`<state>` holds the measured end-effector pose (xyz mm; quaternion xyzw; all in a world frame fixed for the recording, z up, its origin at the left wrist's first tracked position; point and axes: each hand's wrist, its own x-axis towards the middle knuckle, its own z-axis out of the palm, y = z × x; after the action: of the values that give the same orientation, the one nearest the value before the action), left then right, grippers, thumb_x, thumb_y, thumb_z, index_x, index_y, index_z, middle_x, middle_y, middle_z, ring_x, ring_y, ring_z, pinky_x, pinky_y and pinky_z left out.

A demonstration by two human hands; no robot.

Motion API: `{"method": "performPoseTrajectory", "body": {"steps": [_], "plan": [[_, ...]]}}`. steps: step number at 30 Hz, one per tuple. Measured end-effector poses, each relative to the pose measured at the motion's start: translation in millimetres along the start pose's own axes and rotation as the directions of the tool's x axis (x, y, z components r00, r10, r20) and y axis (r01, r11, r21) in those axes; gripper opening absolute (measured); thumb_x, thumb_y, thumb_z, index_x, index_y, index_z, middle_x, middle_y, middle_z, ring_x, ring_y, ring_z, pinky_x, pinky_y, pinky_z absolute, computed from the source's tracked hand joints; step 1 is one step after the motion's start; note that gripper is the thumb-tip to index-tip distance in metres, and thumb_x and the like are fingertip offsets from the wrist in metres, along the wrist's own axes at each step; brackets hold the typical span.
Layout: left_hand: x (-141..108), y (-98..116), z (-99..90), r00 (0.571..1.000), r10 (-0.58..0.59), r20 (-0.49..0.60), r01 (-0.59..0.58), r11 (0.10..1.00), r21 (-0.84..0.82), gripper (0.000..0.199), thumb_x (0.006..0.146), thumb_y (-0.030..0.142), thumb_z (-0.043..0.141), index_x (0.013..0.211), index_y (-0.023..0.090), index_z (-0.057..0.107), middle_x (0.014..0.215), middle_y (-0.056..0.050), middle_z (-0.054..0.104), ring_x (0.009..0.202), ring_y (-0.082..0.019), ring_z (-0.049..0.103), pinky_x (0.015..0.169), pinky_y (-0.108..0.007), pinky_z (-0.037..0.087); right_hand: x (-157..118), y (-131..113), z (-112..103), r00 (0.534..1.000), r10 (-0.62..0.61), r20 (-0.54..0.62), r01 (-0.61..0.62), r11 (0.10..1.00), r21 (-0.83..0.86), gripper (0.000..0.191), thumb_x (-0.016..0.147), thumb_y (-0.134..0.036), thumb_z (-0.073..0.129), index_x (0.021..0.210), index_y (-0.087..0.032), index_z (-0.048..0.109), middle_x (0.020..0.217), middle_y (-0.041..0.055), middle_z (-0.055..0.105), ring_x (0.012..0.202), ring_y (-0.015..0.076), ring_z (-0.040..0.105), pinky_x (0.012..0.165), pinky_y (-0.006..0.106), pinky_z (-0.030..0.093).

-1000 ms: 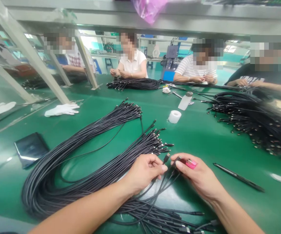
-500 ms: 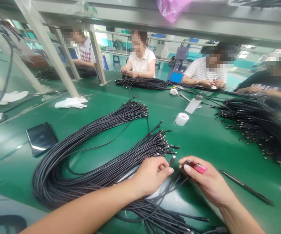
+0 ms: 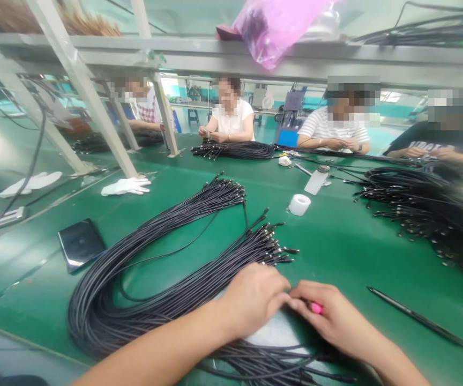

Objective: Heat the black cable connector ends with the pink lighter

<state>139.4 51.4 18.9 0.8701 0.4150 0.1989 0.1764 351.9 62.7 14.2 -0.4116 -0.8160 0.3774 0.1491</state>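
My left hand (image 3: 253, 303) and my right hand (image 3: 331, 316) meet low in the picture, their fingertips nearly touching. A small pink object (image 3: 316, 307) shows between the fingers of my right hand. My left fingers curl closed, and whatever they hold is hidden. A loose bunch of black cables (image 3: 263, 364) runs beneath both hands. A large coiled bundle of black cables (image 3: 135, 279) lies to the left, with its connector ends (image 3: 271, 249) fanned out just above my hands. A black pen (image 3: 416, 316) lies to the right of my right hand.
The green work table holds a black tablet (image 3: 81, 244), a white tape roll (image 3: 299, 204), a plastic bottle (image 3: 316, 179), a white glove (image 3: 126, 186) and more cable bundles (image 3: 416, 209). Several co-workers (image 3: 231, 112) sit across it, handling cables. Steel shelf uprights (image 3: 90, 102) stand beyond.
My hands have closed together, and the pink object and cable ends are now mostly hidden. The view has tilted, so the table items sit lower in the picture and more of the shelf shows.
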Motion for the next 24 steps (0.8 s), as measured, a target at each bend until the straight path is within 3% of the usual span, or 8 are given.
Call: {"method": "performPoseTrajectory", "body": {"steps": [1, 3, 6, 9, 12, 17, 21, 24], "plan": [[2.4, -5.8, -6.5, 0.997, -0.062, -0.054, 0.068, 0.992, 0.110, 0.033, 0.090, 0.034, 0.059, 0.120, 0.020, 0.063, 0.114, -0.011, 0.068, 0.106, -0.028, 0.060, 0.093, -0.040, 0.042, -0.6, -3.6, 3.6, 0.998, -0.024, 0.051, 0.025, 0.999, -0.027, 0.029, 0.096, -0.036, 0.049, 0.089, -0.020, 0.072, 0.083, 0.0049, 0.068, 0.075, 0.0179, 0.061, 0.073, 0.028, 0.046], [5.8, -17.7, -17.3, 0.966, -0.228, -0.124, 0.254, 0.927, 0.274, 0.074, 0.074, 0.040, 0.077, 0.137, 0.016, 0.049, 0.136, -0.019, 0.053, 0.124, -0.037, 0.048, 0.103, -0.051, 0.034, -2.6, -10.4, 8.5, 0.990, -0.057, 0.129, 0.063, 0.997, -0.046, 0.026, 0.095, -0.031, 0.050, 0.088, -0.021, 0.072, 0.082, 0.0040, 0.068, 0.073, 0.0165, 0.060, 0.072, 0.026, 0.045], [7.9, -32.5, -24.5, 0.875, -0.480, -0.072, 0.474, 0.813, 0.337, 0.103, 0.060, 0.043, 0.086, 0.145, 0.008, 0.039, 0.144, -0.028, 0.042, 0.127, -0.046, 0.042, 0.102, -0.057, 0.032, -6.7, -17.1, 10.8, 0.969, -0.107, 0.221, 0.120, 0.992, -0.047, 0.020, 0.091, -0.025, 0.055, 0.086, -0.021, 0.074, 0.079, 0.0028, 0.069, 0.072, 0.0151, 0.060, 0.070, 0.023, 0.043], [9.3, -42.7, -24.4, 0.840, -0.542, -0.032, 0.534, 0.812, 0.235, 0.086, 0.067, 0.037, 0.080, 0.140, 0.007, 0.045, 0.126, -0.025, 0.058, 0.116, -0.043, 0.051, 0.096, -0.052, 0.038, -10.2, -18.7, 10.9, 0.948, -0.150, 0.282, 0.169, 0.985, -0.045, 0.019, 0.087, -0.022, 0.058, 0.080, -0.019, 0.075, 0.072, 0.0026, 0.067, 0.066, 0.0136, 0.056, 0.064, 0.022, 0.041], [12.6, -50.7, -23.9, 0.861, -0.507, -0.039, 0.506, 0.847, 0.164, 0.066, 0.071, 0.030, 0.074, 0.132, 0.011, 0.054, 0.119, -0.019, 0.062, 0.113, -0.037, 0.055, 0.096, -0.044, 0.041, -11.8, -17.3, 12.0, 0.938, -0.185, 0.293, 0.203, 0.979, -0.032, 0.017, 0.083, -0.020, 0.060, 0.081, -0.019, 0.077, 0.072, 0.0024, 0.067, 0.064, 0.0128, 0.054, 0.063, 0.021, 0.040], [18.3, -52.1, -30.5, 0.901, -0.433, 0.013, 0.431, 0.899, 0.074, 0.054, 0.070, 0.026, 0.072, 0.122, 0.016, 0.063, 0.111, -0.011, 0.065, 0.107, -0.029, 0.059, 0.092, -0.035, 0.044, -12.2, -13.2, 14.2, 0.941, -0.207, 0.269, 0.222, 0.975, -0.025, 0.021, 0.084, -0.024, 0.059, 0.087, -0.019, 0.079, 0.075, 0.0041, 0.071, 0.064, 0.0130, 0.057, 0.062, 0.021, 0.041], [21.5, -48.8, -38.0, 0.919, -0.383, 0.100, 0.385, 0.923, -0.005, 0.054, 0.068, 0.039, 0.076, 0.120, 0.025, 0.066, 0.103, -0.003, 0.067, 0.096, -0.022, 0.063, 0.087, -0.028, 0.047, -12.2, -8.8, 13.4, 0.947, -0.198, 0.253, 0.208, 0.978, -0.015, 0.021, 0.082, -0.028, 0.061, 0.087, -0.019, 0.079, 0.076, 0.0040, 0.072, 0.063, 0.0130, 0.057, 0.061, 0.021, 0.040], [35.3, -60.8, -41.0, 0.890, -0.452, 0.065, 0.453, 0.892, -0.006, 0.060, 0.079, 0.052, 0.063, 0.126, 0.015, 0.062, 0.117, -0.012, 0.064, 0.102, -0.024, 0.063, 0.091, -0.033, 0.046, -12.1, -7.2, 11.6, 0.949, -0.198, 0.244, 0.203, 0.979, 0.005, 0.021, 0.080, -0.031, 0.063, 0.087, -0.020, 0.079, 0.073, 0.0019, 0.071, 0.059, 0.0118, 0.053, 0.057, 0.021, 0.037]]}}
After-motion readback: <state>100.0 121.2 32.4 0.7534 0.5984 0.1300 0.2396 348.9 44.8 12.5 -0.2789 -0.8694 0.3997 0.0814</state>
